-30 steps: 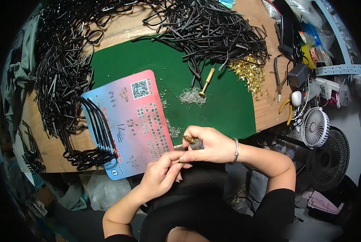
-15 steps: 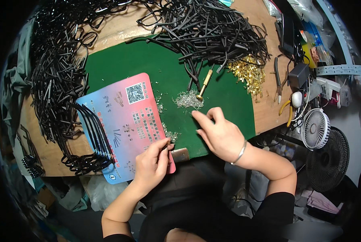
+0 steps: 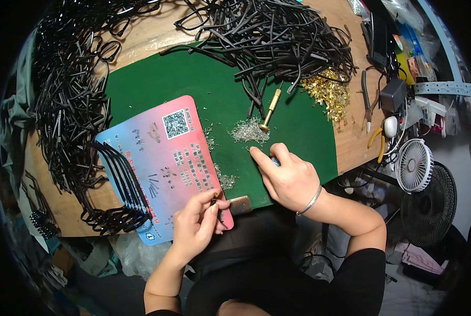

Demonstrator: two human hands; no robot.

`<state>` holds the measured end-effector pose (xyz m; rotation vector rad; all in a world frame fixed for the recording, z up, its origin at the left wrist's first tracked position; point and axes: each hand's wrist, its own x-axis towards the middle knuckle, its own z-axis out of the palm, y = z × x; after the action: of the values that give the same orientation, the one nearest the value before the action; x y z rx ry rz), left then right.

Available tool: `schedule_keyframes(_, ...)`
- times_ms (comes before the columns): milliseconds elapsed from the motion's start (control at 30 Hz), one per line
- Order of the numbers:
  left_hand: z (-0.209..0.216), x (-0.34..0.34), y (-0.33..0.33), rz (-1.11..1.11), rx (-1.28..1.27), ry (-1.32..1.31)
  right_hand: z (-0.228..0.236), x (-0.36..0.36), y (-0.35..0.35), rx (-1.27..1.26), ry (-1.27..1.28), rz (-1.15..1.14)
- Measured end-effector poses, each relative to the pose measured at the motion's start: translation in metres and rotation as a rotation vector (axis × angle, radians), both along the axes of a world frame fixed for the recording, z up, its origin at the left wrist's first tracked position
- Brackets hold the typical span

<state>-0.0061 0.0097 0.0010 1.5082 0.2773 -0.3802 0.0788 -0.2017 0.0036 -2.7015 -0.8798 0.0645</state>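
My left hand, over the lower right corner of a pink and blue printed mat, pinches a small dark piece. Most of that piece is covered by the fingers. My right hand is closed over the green mat, its index fingertip just below a heap of tiny silver screws. A bit of something blue shows between its fingers; the rest is hidden. A brass-coloured screwdriver lies with its round end at the heap. A second small screw pile lies near my left hand.
Black glasses temples are heaped at the back, with more dark parts down the left. Several black glasses frames lie in a row across the printed mat. Gold-coloured parts, pliers and a white fan are on the right.
My left hand has turned slightly, so the dark piece between its fingers shows more. My right fingers have drawn together, and a blue bit now shows between them. The view has shifted a little.
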Motion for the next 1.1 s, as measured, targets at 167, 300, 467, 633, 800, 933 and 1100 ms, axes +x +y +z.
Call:
schedule_keyframes(167, 0.004, -0.003, -0.006, 0.064, -0.016, -0.045, 0.001, 0.0, 0.004, -0.017, -0.008, -0.022)
schedule_keyframes(300, 0.0, 0.004, -0.006, 0.015, 0.021, 0.027, 0.0, -0.002, 0.004, -0.039, -0.002, 0.007)
schedule_keyframes(467, 0.002, 0.009, -0.001, 0.015, -0.028, 0.114, 0.005, 0.004, 0.006, -0.037, 0.128, 0.013)
schedule_keyframes(633, -0.002, 0.006, -0.009, 0.039, 0.181, -0.003, 0.024, -0.012, 0.019, 0.243, 0.691, 0.107)
schedule_keyframes(800, -0.013, -0.001, -0.018, 0.094, 0.406, -0.241, 0.026, -0.013, 0.033, 0.233, 0.706, 0.177)
schedule_keyframes(933, -0.015, -0.002, -0.026, 0.121, 0.529, -0.313, 0.025, -0.015, 0.032, 0.233, 0.672, 0.172)
schedule_keyframes(1100, -0.016, -0.001, -0.027, 0.108, 0.647, -0.427, 0.028, -0.016, 0.033, 0.213, 0.648, 0.186)
